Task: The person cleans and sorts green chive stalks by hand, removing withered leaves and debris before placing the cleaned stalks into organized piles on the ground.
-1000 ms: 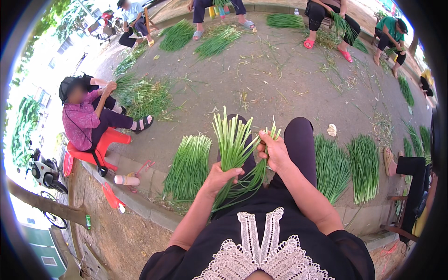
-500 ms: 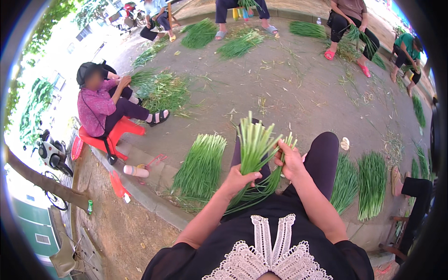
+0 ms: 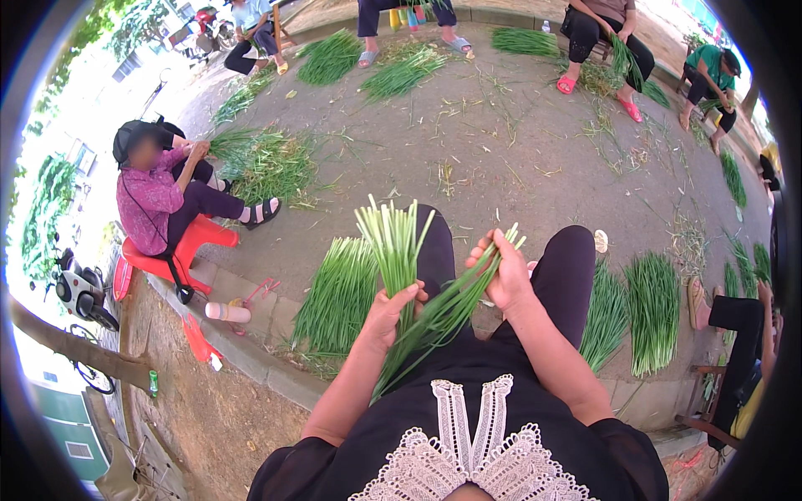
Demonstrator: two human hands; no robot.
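Observation:
My left hand (image 3: 394,312) is closed around a thick bunch of garlic chives (image 3: 393,242), its pale cut ends pointing up and away from me. A thinner bunch of chives (image 3: 458,302) is gripped in my right hand (image 3: 508,278), stems at the top, with green leaves trailing down to the left across my lap, in front of the left hand's bunch. Both hands are above my knees, a short gap between them. On the ground beside my left knee lies a neat pile of chives (image 3: 336,294); two more piles, a near one (image 3: 603,321) and a farther one (image 3: 654,313), lie right of my right knee.
To the left, a person in a purple top (image 3: 150,200) sits on a red plastic stool (image 3: 188,242) by a chive heap (image 3: 271,167). A pink bottle (image 3: 227,312) lies near the curb (image 3: 259,355). Several other people sit with chives along the far side and right.
My hands have drawn apart: the left, with its thick bunch, has moved left, and more chives now extend from my right hand. The whole view has shifted slightly.

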